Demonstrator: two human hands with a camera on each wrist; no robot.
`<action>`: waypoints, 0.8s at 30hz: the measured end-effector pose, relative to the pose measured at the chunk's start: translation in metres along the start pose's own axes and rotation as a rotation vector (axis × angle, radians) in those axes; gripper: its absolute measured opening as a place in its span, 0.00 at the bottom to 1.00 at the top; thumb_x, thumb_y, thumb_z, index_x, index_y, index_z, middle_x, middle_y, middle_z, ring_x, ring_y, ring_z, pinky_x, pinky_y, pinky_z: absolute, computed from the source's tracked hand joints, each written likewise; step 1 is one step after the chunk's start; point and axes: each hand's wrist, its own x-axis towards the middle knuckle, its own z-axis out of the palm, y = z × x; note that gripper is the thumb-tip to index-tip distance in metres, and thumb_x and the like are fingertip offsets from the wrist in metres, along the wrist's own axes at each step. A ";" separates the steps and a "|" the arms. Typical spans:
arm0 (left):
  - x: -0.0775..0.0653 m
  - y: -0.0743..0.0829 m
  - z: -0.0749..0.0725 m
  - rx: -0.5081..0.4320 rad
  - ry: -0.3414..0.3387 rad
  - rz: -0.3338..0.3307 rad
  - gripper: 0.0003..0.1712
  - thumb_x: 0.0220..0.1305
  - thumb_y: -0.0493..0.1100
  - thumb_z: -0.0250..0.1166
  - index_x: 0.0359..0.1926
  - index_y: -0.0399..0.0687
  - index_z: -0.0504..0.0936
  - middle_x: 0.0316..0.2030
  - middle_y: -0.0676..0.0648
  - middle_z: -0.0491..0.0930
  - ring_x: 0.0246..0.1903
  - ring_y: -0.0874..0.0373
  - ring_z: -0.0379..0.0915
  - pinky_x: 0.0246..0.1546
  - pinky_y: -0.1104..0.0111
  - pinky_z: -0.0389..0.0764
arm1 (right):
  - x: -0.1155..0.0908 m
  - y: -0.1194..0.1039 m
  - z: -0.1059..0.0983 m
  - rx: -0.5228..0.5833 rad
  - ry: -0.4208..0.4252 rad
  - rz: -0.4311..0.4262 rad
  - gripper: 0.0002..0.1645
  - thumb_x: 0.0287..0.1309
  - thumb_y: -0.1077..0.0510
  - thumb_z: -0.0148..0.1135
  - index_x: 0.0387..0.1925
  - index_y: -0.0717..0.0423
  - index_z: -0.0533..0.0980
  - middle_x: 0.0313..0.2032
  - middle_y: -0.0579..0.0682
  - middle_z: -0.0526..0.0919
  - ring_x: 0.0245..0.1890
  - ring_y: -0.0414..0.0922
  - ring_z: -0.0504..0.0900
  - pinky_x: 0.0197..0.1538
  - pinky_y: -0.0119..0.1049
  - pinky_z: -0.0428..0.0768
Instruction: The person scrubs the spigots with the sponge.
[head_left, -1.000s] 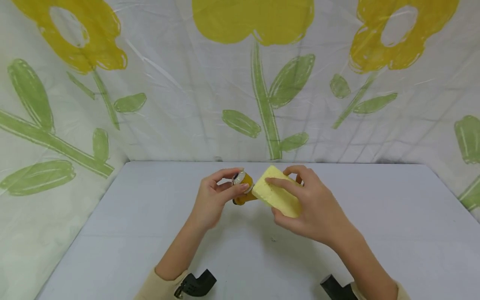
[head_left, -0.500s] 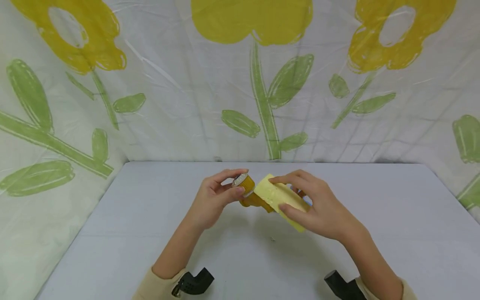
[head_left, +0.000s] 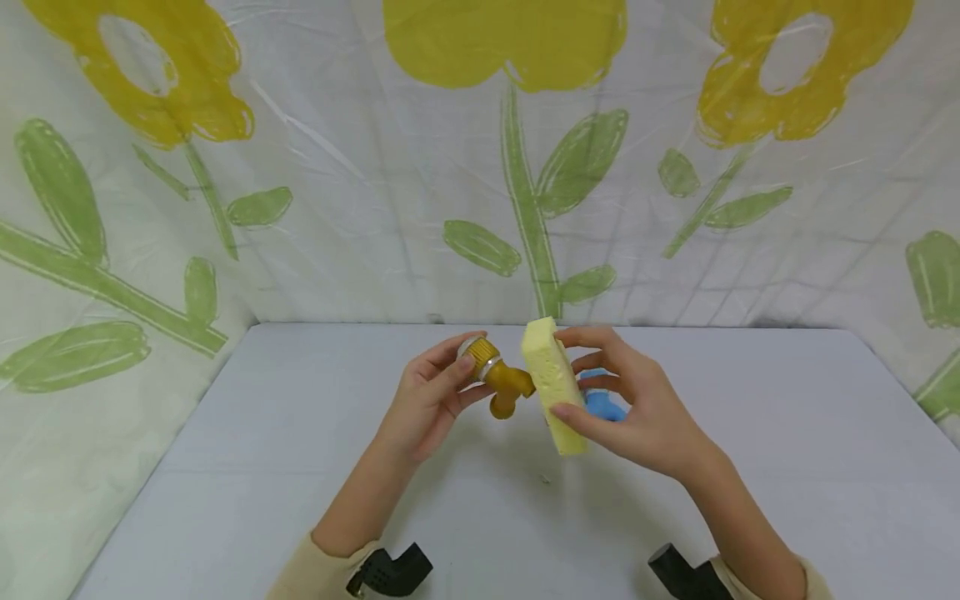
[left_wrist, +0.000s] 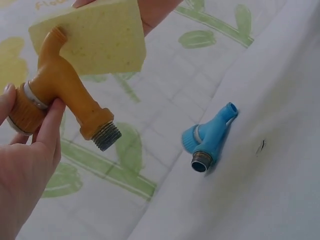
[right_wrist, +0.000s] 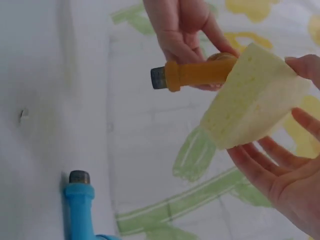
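My left hand holds an orange tap by its ridged round knob, above the table. The tap has a pale metal ring and a dark threaded end. A pale yellow block of sponge is gripped by its edges between the thumb and fingers of my right hand. In the left wrist view, the tap's spout overlaps the sponge's broad face. A blue tap lies on the table beyond, partly hidden behind my right hand in the head view.
The table has a white cover with a small dark mark on it. Behind stands a white sheet painted with yellow flowers and green stems. Black wrist mounts sit at both sleeves.
The sponge has turned from lying slanted to nearly upright and shifted slightly right. The orange tap has rotated in my left hand, its body now showing more. The blue tap has come into view.
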 end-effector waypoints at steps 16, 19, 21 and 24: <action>0.001 -0.007 0.013 -0.096 0.150 -0.059 0.16 0.80 0.31 0.53 0.51 0.49 0.85 0.45 0.50 0.83 0.44 0.58 0.85 0.53 0.62 0.89 | 0.003 0.005 0.016 -0.018 0.245 -0.033 0.50 0.49 0.74 0.80 0.73 0.53 0.70 0.67 0.49 0.75 0.48 0.40 0.83 0.49 0.29 0.88; 0.002 -0.006 0.014 -0.105 0.200 -0.040 0.16 0.80 0.30 0.51 0.51 0.47 0.84 0.46 0.49 0.83 0.44 0.57 0.85 0.53 0.62 0.89 | 0.003 0.006 0.018 -0.021 0.224 -0.001 0.49 0.49 0.72 0.80 0.72 0.51 0.71 0.65 0.50 0.76 0.47 0.41 0.84 0.49 0.30 0.88; 0.002 -0.005 0.015 -0.106 0.229 -0.032 0.15 0.80 0.30 0.51 0.51 0.47 0.83 0.46 0.48 0.82 0.44 0.56 0.85 0.53 0.62 0.89 | 0.002 0.006 0.019 -0.021 0.206 0.006 0.49 0.49 0.71 0.81 0.72 0.51 0.71 0.63 0.50 0.77 0.47 0.41 0.83 0.49 0.31 0.89; 0.001 -0.006 0.016 -0.103 0.236 -0.040 0.17 0.79 0.29 0.51 0.50 0.48 0.84 0.47 0.48 0.81 0.43 0.56 0.86 0.52 0.61 0.89 | 0.002 0.005 0.022 -0.001 0.209 -0.001 0.49 0.49 0.72 0.80 0.71 0.54 0.70 0.64 0.50 0.76 0.48 0.40 0.83 0.48 0.31 0.89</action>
